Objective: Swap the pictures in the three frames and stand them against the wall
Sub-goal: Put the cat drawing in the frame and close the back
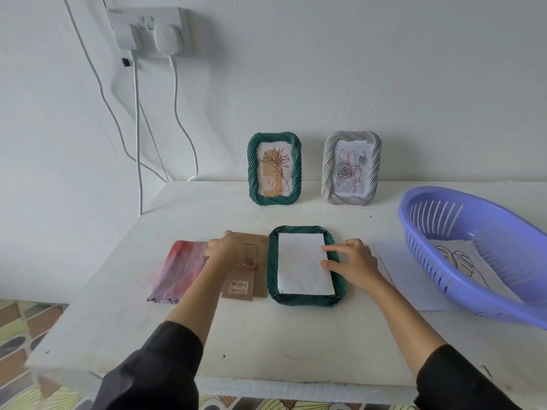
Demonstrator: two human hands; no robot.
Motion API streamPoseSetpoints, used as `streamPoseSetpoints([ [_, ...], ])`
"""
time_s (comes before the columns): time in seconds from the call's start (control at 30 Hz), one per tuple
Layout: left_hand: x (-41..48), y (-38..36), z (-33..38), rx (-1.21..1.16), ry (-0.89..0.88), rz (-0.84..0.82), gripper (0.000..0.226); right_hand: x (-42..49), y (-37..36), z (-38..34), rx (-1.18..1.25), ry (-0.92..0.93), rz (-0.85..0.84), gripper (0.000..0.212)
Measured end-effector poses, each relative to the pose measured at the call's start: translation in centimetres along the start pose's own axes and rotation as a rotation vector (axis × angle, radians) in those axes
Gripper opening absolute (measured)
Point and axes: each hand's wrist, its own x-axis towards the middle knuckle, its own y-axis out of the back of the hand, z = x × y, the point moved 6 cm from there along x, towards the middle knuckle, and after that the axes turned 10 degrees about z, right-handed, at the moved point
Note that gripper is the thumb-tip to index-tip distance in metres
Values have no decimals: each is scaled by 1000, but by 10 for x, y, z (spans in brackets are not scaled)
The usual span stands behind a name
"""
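Note:
A green frame [337, 294] lies face down mid-table with a white picture sheet [299, 267] inside it, blank side up. My right hand [352, 260] rests on the frame's right edge, index finger and thumb touching the sheet. My left hand [226, 247] grips the brown cardboard backing [262, 247] lying just left of the frame. Against the wall stand another green frame [251, 173] with a flower drawing and a grey frame [374, 170] with a rose picture.
A pink-purple cloth [177, 269] lies left of the backing. A purple plastic basket [414, 220] at the right holds a line-drawing sheet [455, 255] and rests on white paper [393, 261]. Cables [136, 137] hang from a wall socket [151, 31] at the back left.

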Motion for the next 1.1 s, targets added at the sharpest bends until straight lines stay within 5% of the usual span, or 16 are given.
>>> streamPoseSetpoints([
  [0.3, 2, 46, -4, -647, -31, 182, 67, -2, 15, -12, 127, 40, 133, 43],
  [0.43, -18, 47, 32, -866, -105, 60, 69, -6, 18, -40, 408, 67, 57, 43],
  [0.53, -38, 24, 58, -839, -146, -53, 70, -9, 12, -51, 546, 35, -54, 39],
  [0.73, -49, -20, 77, -710, -144, -259, 46, -8, 21, -32, 518, -85, 33, 38],
  [1.1, -45, -26, 80, -479, -206, -113, 55, -7, 5, -11, 483, -210, -2, 34],
])
